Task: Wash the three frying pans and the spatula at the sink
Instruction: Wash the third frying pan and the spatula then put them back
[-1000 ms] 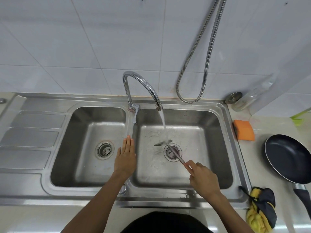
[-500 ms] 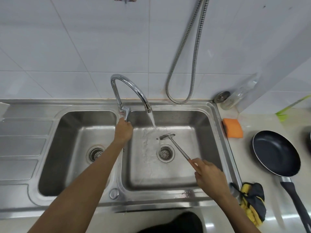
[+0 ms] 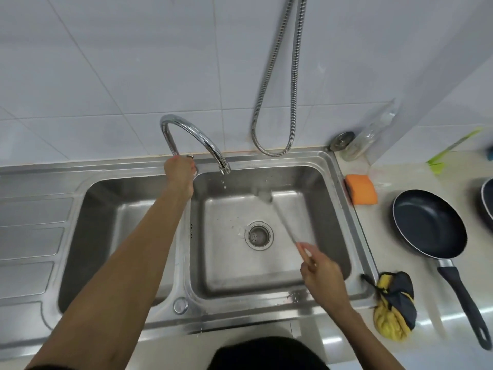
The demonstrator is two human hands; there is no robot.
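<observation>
Left to right. Ribbed drainboard (image 3: 26,236) and left basin (image 3: 106,209), holding nothing of the task. Left hand (image 3: 179,169) reaching across the divider, fingers curled over the tap lever (image 3: 196,170) at the foot of the faucet (image 3: 198,134); lever mostly hidden under the knuckles. Below the spout only scattered drops, no steady stream. Right basin (image 3: 226,263) wet, drain strainer (image 3: 258,235) at centre. Spatula (image 3: 285,225) held slantwise above that basin, head up near the back wall and to the right of the spout, shaft running down to the right hand (image 3: 322,271); smeared by motion blur, so probably clear of the steel, though not certain. Right hand pinching the lower end of the shaft between thumb and curled fingers. On the counter beyond the rim: orange sponge (image 3: 362,189), yellow-and-dark cloth (image 3: 392,311), one frying pan (image 3: 429,222) upright with handle pointing toward the near edge, a sliver of a second pan (image 3: 488,201) at the frame's border; third pan out of view.

Likely hazards, as judged:
- a wet, thin shaft pinched only at its end, apt to twist or slip and drop into the basin
- a fast swing close to the spout, apt to knock the head against it or fling water onto wall and counter
- a lever pushed too far, apt to loose a hard jet and splash
- a pan handle near the counter's front, apt to catch the right elbow
</observation>
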